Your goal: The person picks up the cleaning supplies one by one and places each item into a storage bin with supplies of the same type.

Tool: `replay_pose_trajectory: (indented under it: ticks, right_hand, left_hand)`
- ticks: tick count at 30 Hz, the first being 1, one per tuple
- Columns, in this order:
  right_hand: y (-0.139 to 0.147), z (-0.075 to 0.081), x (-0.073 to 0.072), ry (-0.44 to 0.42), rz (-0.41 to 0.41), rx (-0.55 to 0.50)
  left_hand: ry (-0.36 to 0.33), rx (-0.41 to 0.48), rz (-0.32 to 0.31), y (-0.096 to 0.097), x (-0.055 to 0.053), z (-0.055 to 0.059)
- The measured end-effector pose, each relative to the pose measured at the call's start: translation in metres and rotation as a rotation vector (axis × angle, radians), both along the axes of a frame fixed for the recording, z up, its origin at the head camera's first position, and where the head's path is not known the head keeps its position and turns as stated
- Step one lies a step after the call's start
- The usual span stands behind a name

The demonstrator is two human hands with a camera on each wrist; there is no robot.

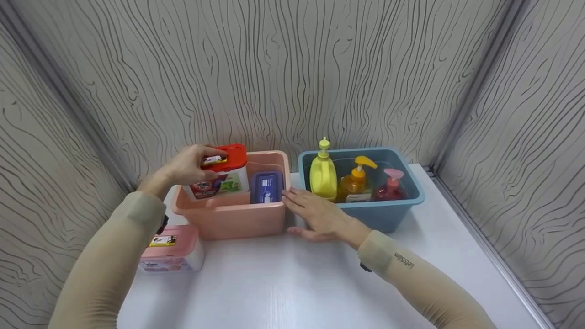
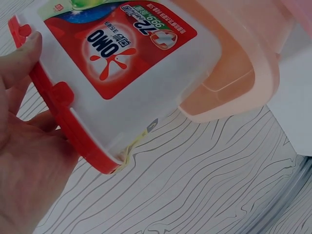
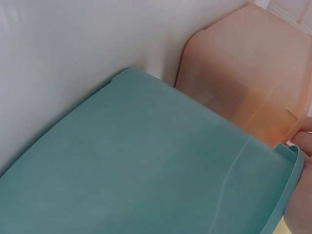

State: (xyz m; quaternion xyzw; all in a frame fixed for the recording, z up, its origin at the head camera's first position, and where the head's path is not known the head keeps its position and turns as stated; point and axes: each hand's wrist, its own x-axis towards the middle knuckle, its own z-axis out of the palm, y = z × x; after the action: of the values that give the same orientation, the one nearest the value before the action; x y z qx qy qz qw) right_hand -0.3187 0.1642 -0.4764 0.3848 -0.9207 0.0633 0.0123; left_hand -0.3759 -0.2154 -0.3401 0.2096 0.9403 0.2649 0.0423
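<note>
My left hand (image 1: 189,164) grips the red lid of a white OMO laundry pod box (image 1: 224,185), thumb on the near side. The box sits tilted in the left part of the pink bin (image 1: 242,224), its lid above the rim; its base is hidden in the head view. The left wrist view shows the box's printed front (image 2: 122,53) and the bin's edge. Next to it in the bin lies a dark blue box (image 1: 266,186). My right hand (image 1: 320,214) is between the two bins, fingers extended and touching the pink bin's right rim.
At right stands a blue bin (image 1: 379,218) with a yellow jug-shaped bottle (image 1: 323,178), an orange pump bottle (image 1: 356,183) and a red pump bottle (image 1: 391,189). A pink-lidded box (image 1: 176,249) is on the white table (image 1: 256,283), front left. Wood-patterned walls (image 1: 292,82) enclose the table.
</note>
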Motion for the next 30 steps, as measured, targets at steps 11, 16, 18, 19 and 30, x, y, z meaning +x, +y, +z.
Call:
replay_pose_trajectory:
  ticks: [11, 16, 18, 19, 30]
  right_hand:
    - [0.0009, 0.0017, 0.0010, 0.024, 0.012, 0.002]
    - [0.0008, -0.0001, -0.0003, 0.040, 0.018, 0.012]
    - [0.0007, -0.0002, -0.0004, 0.036, 0.016, 0.013]
    - [0.0006, 0.0001, -0.0003, 0.034, 0.016, 0.013]
    - [0.0002, 0.0003, 0.0003, 0.014, 0.008, -0.002]
  left_hand:
    - [-0.028, 0.005, 0.021, 0.0028, -0.0035, -0.0025]
    - [-0.039, 0.010, 0.027, 0.0030, -0.0037, -0.0040]
    - [-0.039, 0.008, 0.030, 0.0027, -0.0041, -0.0049]
    - [-0.039, 0.006, 0.030, 0.0025, -0.0044, -0.0053]
    - [-0.057, -0.008, 0.050, -0.0021, -0.0092, -0.0091]
